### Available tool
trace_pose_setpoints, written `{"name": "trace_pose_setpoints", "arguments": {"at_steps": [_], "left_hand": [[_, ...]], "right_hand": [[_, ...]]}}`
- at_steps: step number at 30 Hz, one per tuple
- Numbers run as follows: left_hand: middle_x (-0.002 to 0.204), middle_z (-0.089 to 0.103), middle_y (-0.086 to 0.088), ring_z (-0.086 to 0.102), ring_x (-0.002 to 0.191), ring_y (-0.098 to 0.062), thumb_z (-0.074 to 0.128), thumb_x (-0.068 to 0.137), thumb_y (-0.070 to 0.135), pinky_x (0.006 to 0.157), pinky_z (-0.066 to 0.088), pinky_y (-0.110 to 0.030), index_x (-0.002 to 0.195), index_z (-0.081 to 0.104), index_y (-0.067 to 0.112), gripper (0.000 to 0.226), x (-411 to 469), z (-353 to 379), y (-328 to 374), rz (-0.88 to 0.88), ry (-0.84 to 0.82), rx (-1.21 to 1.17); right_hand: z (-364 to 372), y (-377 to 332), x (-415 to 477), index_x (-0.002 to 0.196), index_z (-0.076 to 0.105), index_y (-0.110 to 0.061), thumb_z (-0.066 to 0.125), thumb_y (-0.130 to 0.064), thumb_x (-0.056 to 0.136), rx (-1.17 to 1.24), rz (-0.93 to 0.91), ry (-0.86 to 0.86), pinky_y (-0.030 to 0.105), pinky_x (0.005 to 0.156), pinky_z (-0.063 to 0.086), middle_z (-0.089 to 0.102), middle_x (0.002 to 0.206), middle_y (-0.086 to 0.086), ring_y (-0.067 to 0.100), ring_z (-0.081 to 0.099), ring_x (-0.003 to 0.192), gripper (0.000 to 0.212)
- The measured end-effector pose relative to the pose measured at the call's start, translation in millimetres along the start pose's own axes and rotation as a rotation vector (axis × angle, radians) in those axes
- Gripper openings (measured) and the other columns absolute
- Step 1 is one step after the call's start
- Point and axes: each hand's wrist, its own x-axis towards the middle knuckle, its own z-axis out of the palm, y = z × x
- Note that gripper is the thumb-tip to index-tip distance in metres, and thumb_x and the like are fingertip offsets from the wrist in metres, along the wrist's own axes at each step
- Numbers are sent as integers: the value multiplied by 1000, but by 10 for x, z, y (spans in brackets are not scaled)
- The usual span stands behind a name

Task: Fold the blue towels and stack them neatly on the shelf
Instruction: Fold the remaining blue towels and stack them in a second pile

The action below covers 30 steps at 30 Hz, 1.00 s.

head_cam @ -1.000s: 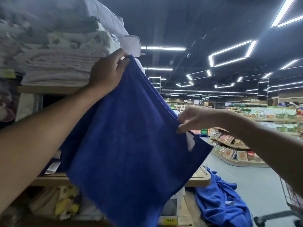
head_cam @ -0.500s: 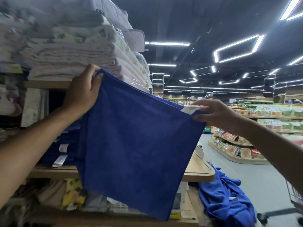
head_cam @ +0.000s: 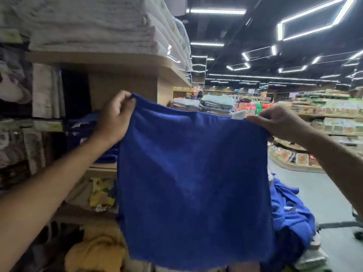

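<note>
Beside shelf [head_cam: 102,169], blue towel [head_cam: 192,183], top corners pinched: left hand [head_cam: 115,118], right hand [head_cam: 279,122] (aisle [head_cam: 324,195] beyond)

Ceiling: we see a dark ceiling [head_cam: 225,30] carrying white strip lights [head_cam: 216,11], some bent into angular outlines.
Floor: a pale grey floor [head_cam: 318,193], smooth with a faint sheen.
Left side: a wooden shelf unit [head_cam: 121,60] rises beside us, with folded white linens [head_cam: 88,26] stacked on its upper board.
Right side: long display shelves [head_cam: 324,115] of packaged goods (too blurred for us to read).
Middle distance: a pile of folded textiles [head_cam: 216,103].
</note>
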Motion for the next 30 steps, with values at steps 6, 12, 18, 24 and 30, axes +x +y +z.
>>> {"name": "trace_pose_setpoints", "arguments": {"at_steps": [6, 12, 18, 24, 30], "left_hand": [[67, 53, 5, 49, 61, -8, 49, 105, 19, 60, 34, -30, 93, 56, 9, 17, -387, 450, -622, -176, 14, 165], [70, 48, -2, 46, 71, -25, 44, 104, 21, 67, 33, -37, 89, 50, 5, 23, -196, 774, -957, -455, 17, 128], [107, 64, -19, 61, 95, -42, 33, 106, 35, 73, 46, -46, 106, 47, 16, 24, 167, 1127, -1032, -335, 55, 477], [89, 68, -28, 66, 83, -47, 44, 104, 27, 61, 47, -46, 102, 55, 9, 21, 24, 1479, -1388, -204, -111, 697], [121, 59, -9, 60, 109, -33, 56, 95, 28, 84, 42, -37, 122, 55, 18, 29, -39, 1340, -1094, -138, -317, 707]], "right_hand": [[577, 344, -54, 78, 61, -11, 68, -39, 94, 576, 564, -278, 17, 30, 26, 38, 50, -2, 6, 35, 33, 33], [804, 403, 113, 73, 74, -1, 44, -10, 107, 1228, 817, -309, 12, 42, 51, 70, 61, 3, 5, 69, 50, 46], [1160, 407, 580, 112, 60, 1, 51, 6, 101, 999, 603, 51, 21, 62, 61, 65, 94, 14, 15, 70, 71, 15], [1741, 459, 450, 157, 30, -14, 59, -45, 96, -147, 256, -207, 37, 120, 29, 30, 163, 10, 26, 29, 151, 74], [1852, 515, 504, 119, 64, -27, 36, -54, 103, -296, 165, -449, 37, 105, 40, 59, 142, 7, 28, 52, 128, 42]]}}
